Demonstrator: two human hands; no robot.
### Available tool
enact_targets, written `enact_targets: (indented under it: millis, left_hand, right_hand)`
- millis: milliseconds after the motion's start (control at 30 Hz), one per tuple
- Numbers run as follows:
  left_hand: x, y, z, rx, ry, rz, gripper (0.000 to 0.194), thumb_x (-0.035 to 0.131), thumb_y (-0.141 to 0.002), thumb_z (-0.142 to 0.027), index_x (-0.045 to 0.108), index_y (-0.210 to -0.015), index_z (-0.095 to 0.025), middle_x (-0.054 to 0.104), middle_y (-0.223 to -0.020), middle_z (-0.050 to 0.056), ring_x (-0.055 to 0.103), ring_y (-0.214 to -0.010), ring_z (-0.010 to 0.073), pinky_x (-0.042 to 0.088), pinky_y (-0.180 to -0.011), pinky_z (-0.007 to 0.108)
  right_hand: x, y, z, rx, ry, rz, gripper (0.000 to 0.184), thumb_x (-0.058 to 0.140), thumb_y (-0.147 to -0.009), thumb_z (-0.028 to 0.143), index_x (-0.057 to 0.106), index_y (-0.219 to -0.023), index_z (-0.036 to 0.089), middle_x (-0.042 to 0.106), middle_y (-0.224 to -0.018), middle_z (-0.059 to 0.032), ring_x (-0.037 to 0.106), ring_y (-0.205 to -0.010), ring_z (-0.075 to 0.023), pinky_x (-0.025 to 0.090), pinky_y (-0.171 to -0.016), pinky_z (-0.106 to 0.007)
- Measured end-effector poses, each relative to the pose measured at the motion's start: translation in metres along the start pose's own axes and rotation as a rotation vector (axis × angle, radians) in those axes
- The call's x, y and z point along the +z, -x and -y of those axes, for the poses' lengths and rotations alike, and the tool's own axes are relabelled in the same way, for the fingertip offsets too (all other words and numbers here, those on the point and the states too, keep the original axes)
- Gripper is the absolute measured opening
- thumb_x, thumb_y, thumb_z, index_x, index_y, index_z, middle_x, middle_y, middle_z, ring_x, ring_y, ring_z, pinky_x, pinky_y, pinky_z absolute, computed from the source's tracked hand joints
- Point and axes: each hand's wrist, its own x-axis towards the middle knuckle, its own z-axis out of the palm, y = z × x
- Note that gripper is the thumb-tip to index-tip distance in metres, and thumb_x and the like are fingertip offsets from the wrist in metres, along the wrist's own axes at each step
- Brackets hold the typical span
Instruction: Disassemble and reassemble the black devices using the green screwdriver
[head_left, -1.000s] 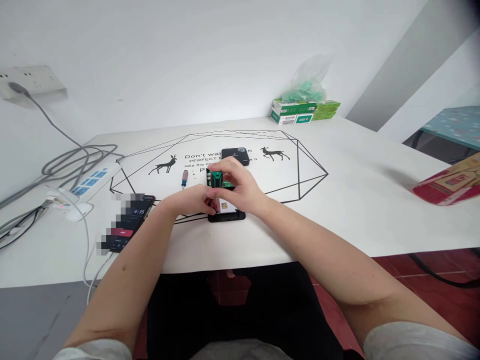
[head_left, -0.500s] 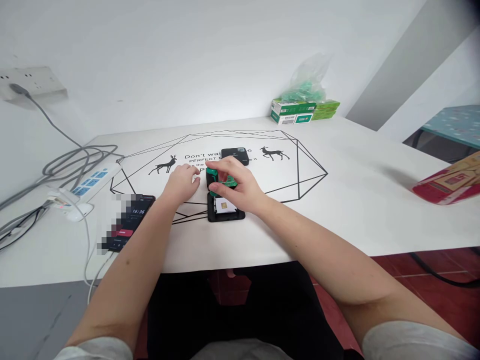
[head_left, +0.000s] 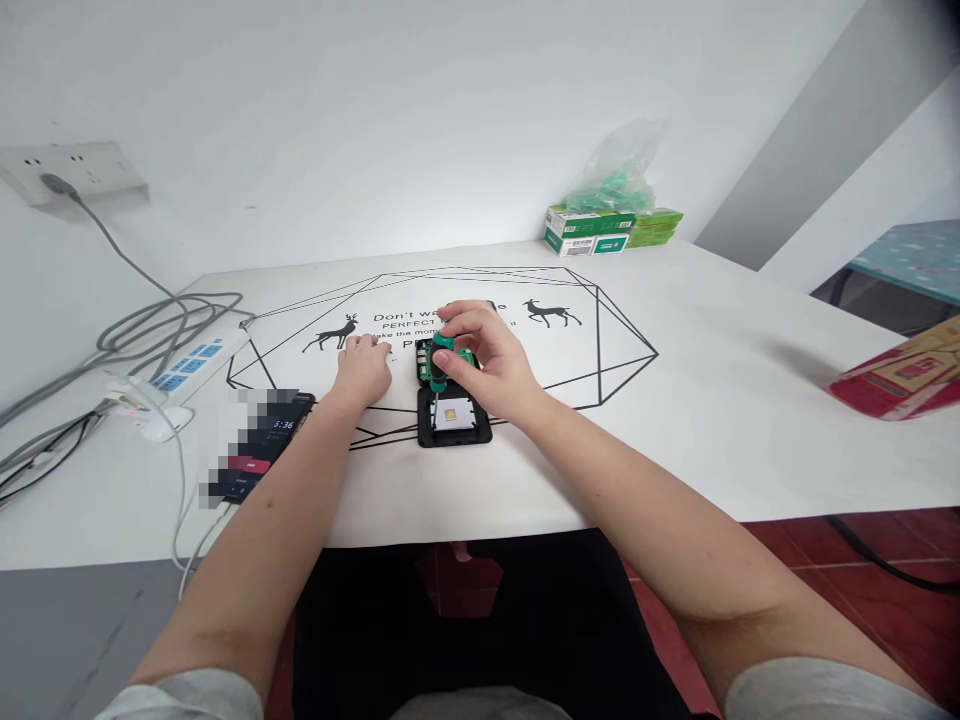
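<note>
A screwdriver (head_left: 441,360) with a green and black handle is gripped by my right hand (head_left: 491,365), thumb and fingers closed around the handle. Its shaft slants down to the left edge of a white plate (head_left: 454,415) bearing a small gold square. That plate sits in a black case half (head_left: 457,438) lying on the table. Just behind it is another black housing with a green circuit board (head_left: 422,357), partly covered by my right hand. To the left, my left hand (head_left: 364,372) rests on the tabletop, empty, its fingers loosely bent and a little apart.
A smartphone (head_left: 274,440) lies left of my left forearm. Further left are a white power strip (head_left: 196,362) and tangled grey cables (head_left: 176,305). Green and white boxes (head_left: 589,230) with a plastic bag stand by the wall. A red package (head_left: 896,385) lies at the right.
My right hand has tipped the screwdriver upright and brought its shaft down to the white plate's left side. The left hand's fingers have drawn in slightly on the table.
</note>
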Motion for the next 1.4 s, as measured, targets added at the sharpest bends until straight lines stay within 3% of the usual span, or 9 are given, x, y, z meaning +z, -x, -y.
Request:
enact_targets:
  millis: [200,333,433,567,767,1067,1200,1300,1400]
  left_hand:
    - [0.0,0.0,-0.002,0.074,-0.071,0.026,0.046,0.05,-0.097,-0.016,0.076,-0.135,-0.021,0.056,-0.156,0.02,0.041,-0.144,0.0427,0.042,-0.114,0.06]
    - [-0.004,0.0,-0.006,0.08,-0.101,-0.004,0.045,0.045,-0.099,-0.011,0.077,-0.131,-0.018,0.062,-0.15,0.02,0.045,-0.139,0.0418,0.043,-0.112,0.058]
    - [-0.006,-0.001,-0.008,0.067,-0.107,-0.023,0.044,0.044,-0.1,-0.009,0.078,-0.128,-0.017,0.066,-0.142,0.02,0.049,-0.136,0.041,0.044,-0.11,0.055]
    - [-0.008,0.0,-0.008,0.062,-0.114,-0.036,0.043,0.044,-0.1,-0.009,0.078,-0.124,-0.018,0.067,-0.14,0.019,0.049,-0.135,0.0403,0.045,-0.108,0.053]
    - [-0.006,0.0,-0.006,0.081,-0.103,-0.02,0.046,0.046,-0.098,-0.011,0.08,-0.129,-0.021,0.065,-0.144,0.019,0.047,-0.136,0.0418,0.044,-0.108,0.057]
    - [-0.001,-0.002,-0.002,0.082,-0.068,-0.035,0.04,0.049,-0.102,-0.019,0.085,-0.117,-0.026,0.066,-0.142,0.017,0.046,-0.137,0.0416,0.044,-0.107,0.055]
    - [-0.003,-0.001,-0.004,0.094,-0.065,-0.025,0.036,0.051,-0.103,-0.021,0.086,-0.114,-0.025,0.067,-0.139,0.017,0.047,-0.135,0.0415,0.044,-0.107,0.055]
    - [-0.006,0.0,-0.006,0.099,-0.088,-0.018,0.035,0.051,-0.105,-0.021,0.085,-0.113,-0.023,0.069,-0.137,0.017,0.05,-0.133,0.0404,0.046,-0.106,0.053]
    - [-0.008,0.001,-0.008,0.109,-0.104,-0.014,0.036,0.049,-0.106,-0.021,0.084,-0.114,-0.022,0.071,-0.134,0.017,0.053,-0.13,0.0396,0.047,-0.105,0.052]
  right_hand:
    - [0.002,0.001,0.004,0.178,-0.188,-0.012,0.034,0.088,-0.088,0.045,0.063,-0.101,0.027,0.079,-0.125,-0.0057,0.081,-0.103,-0.02,0.069,-0.091,-0.041]
    - [-0.001,0.001,0.007,0.098,-0.111,-0.001,0.015,0.073,-0.099,0.037,0.074,-0.111,0.028,0.082,-0.125,-0.0055,0.079,-0.117,-0.0216,0.066,-0.103,-0.045]
    - [-0.003,0.002,0.005,0.028,-0.014,0.045,0.03,0.06,-0.1,0.022,0.077,-0.122,0.031,0.08,-0.133,-0.0039,0.074,-0.129,-0.022,0.061,-0.112,-0.048]
    - [-0.002,0.002,0.002,-0.044,0.094,0.054,0.042,0.055,-0.096,0.013,0.075,-0.128,0.031,0.079,-0.129,-0.0054,0.074,-0.117,-0.0207,0.064,-0.094,-0.042]
    - [-0.002,-0.001,0.003,-0.106,0.159,0.0,0.029,0.079,-0.091,0.028,0.078,-0.12,0.03,0.073,-0.102,-0.0032,0.065,-0.092,-0.0187,0.06,-0.084,-0.04]
    - [-0.008,-0.003,0.001,-0.04,0.063,0.012,0.023,0.061,-0.103,0.03,0.081,-0.116,0.032,0.071,-0.098,-0.0035,0.064,-0.087,-0.0177,0.059,-0.081,-0.041]
    - [-0.005,-0.004,0.001,0.003,-0.027,-0.019,0.016,0.075,-0.097,0.042,0.076,-0.106,0.029,0.068,-0.111,-0.0051,0.067,-0.096,-0.0175,0.061,-0.081,-0.038]
    - [-0.001,-0.003,0.003,0.114,-0.15,-0.028,0.03,0.083,-0.09,0.05,0.067,-0.1,0.027,0.067,-0.132,-0.0073,0.073,-0.107,-0.0186,0.065,-0.085,-0.039]
    - [0.003,-0.001,0.003,0.179,-0.243,-0.023,0.04,0.087,-0.086,0.052,0.059,-0.098,0.026,0.073,-0.129,-0.0074,0.078,-0.103,-0.0188,0.067,-0.089,-0.041]
